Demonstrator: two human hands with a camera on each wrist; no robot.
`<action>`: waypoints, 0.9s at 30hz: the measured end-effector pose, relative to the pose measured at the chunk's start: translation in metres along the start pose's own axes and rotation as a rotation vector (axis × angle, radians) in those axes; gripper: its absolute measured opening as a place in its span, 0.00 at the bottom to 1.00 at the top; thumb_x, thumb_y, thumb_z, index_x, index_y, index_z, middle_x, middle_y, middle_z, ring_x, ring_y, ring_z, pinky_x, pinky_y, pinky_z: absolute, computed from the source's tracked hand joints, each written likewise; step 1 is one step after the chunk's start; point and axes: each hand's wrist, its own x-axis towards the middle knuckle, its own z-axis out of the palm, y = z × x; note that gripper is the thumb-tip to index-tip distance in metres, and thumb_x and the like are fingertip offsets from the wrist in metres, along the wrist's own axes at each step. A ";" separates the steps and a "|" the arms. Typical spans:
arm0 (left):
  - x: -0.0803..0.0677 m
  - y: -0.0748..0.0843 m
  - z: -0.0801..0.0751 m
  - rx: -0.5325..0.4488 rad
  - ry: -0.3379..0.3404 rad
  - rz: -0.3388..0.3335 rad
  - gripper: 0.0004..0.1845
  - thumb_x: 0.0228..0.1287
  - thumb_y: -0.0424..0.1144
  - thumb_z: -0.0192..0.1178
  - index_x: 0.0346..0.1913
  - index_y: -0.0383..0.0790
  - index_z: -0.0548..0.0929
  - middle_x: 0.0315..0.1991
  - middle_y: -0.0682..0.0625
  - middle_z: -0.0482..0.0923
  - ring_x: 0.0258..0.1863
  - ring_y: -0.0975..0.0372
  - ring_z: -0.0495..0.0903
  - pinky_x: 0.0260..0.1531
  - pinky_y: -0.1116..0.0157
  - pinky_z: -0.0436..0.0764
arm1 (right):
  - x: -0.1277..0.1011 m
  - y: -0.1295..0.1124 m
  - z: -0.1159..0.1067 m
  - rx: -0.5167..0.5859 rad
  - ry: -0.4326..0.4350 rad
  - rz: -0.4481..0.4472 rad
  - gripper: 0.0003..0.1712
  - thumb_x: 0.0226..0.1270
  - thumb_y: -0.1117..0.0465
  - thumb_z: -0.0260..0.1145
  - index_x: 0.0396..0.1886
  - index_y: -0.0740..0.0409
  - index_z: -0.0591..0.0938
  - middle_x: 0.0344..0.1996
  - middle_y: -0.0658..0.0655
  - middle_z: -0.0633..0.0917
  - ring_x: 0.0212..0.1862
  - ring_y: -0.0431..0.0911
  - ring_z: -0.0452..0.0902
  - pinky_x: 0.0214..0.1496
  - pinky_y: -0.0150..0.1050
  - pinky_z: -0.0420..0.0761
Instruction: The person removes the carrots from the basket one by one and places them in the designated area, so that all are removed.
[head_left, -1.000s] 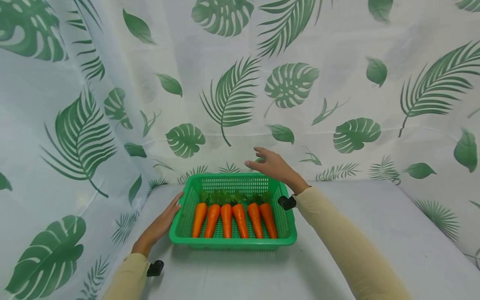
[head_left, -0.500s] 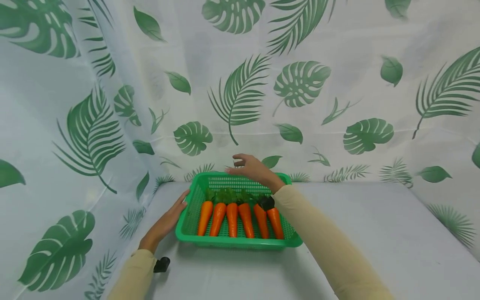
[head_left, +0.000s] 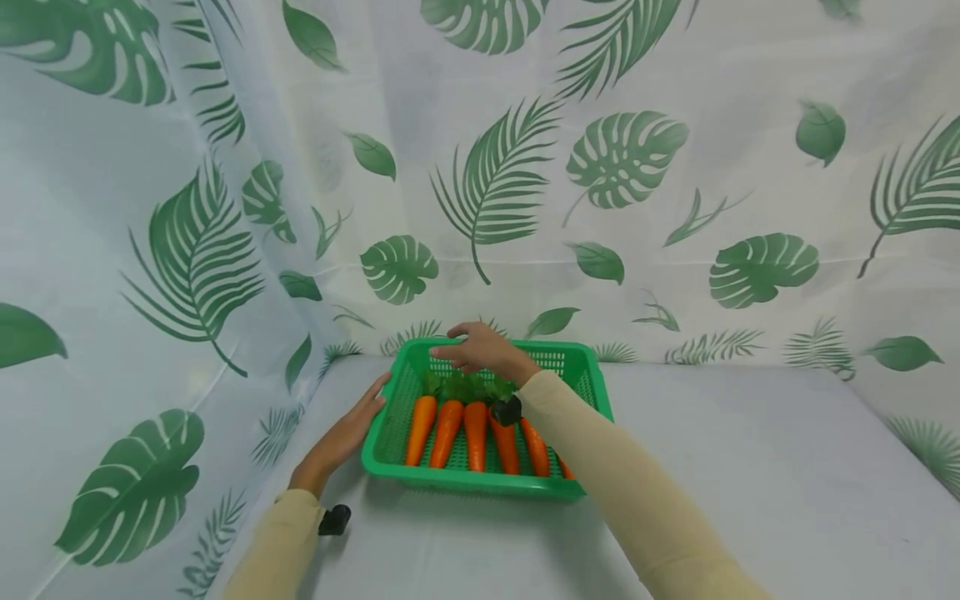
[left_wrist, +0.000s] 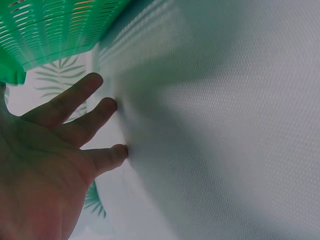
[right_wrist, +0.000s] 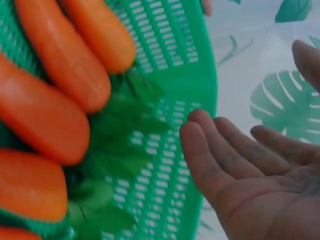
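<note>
A green perforated plastic basket [head_left: 480, 482] stands on the white table, holding a row of several orange carrots [head_left: 447, 432] with leafy green tops [head_left: 463, 387] toward the back. My left hand [head_left: 351, 432] is at the basket's left side, fingertips right at the rim; the left wrist view shows its fingers [left_wrist: 82, 127] spread and straight beneath the basket wall. Over the back part of the basket, above the leaves, hovers my right hand [head_left: 483, 350], holding nothing. Its fingers [right_wrist: 235, 155] look loosely extended in the right wrist view. The right forearm hides the rightmost carrots.
A white curtain [head_left: 510, 208] with green leaf prints hangs behind the table and along its left side. The white tabletop [head_left: 720, 450] extends to the right of the basket. Each sleeve cuff has a small black device, such as the left one [head_left: 335, 520].
My right hand has moved left and lower, from the basket's back right corner to over the leaves at the back. The left hand stays at the left rim; the view shifts slightly.
</note>
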 end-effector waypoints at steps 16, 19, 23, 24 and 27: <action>0.002 -0.002 -0.001 -0.019 0.000 -0.005 0.35 0.89 0.62 0.36 0.89 0.61 0.45 0.88 0.47 0.43 0.85 0.44 0.45 0.78 0.34 0.46 | 0.017 0.019 0.042 0.156 -0.034 0.105 0.44 0.75 0.59 0.75 0.81 0.72 0.64 0.63 0.71 0.81 0.64 0.64 0.81 0.66 0.55 0.81; 0.002 -0.002 -0.001 -0.017 0.000 -0.003 0.34 0.89 0.62 0.35 0.89 0.61 0.45 0.88 0.46 0.43 0.85 0.44 0.45 0.78 0.33 0.46 | 0.020 0.021 0.049 0.194 -0.037 0.126 0.45 0.74 0.61 0.75 0.80 0.74 0.64 0.70 0.72 0.75 0.65 0.65 0.80 0.66 0.55 0.81; 0.002 -0.003 -0.002 -0.021 0.002 0.003 0.34 0.89 0.61 0.35 0.89 0.63 0.46 0.88 0.48 0.44 0.85 0.44 0.46 0.78 0.33 0.46 | 0.023 0.022 0.057 0.204 -0.024 0.143 0.45 0.74 0.62 0.75 0.80 0.76 0.63 0.76 0.73 0.69 0.67 0.66 0.77 0.66 0.57 0.81; 0.002 -0.003 -0.001 -0.023 0.003 0.003 0.34 0.89 0.61 0.36 0.89 0.63 0.46 0.88 0.48 0.44 0.85 0.44 0.46 0.78 0.33 0.46 | 0.023 0.023 0.058 0.204 -0.020 0.147 0.45 0.74 0.63 0.75 0.79 0.77 0.63 0.76 0.73 0.68 0.68 0.66 0.77 0.66 0.58 0.81; 0.002 -0.003 -0.001 -0.029 0.004 0.001 0.33 0.89 0.61 0.36 0.89 0.64 0.46 0.88 0.49 0.44 0.85 0.44 0.46 0.78 0.33 0.47 | 0.023 0.023 0.062 0.215 -0.010 0.156 0.44 0.74 0.64 0.74 0.79 0.78 0.63 0.77 0.74 0.67 0.70 0.67 0.75 0.66 0.58 0.81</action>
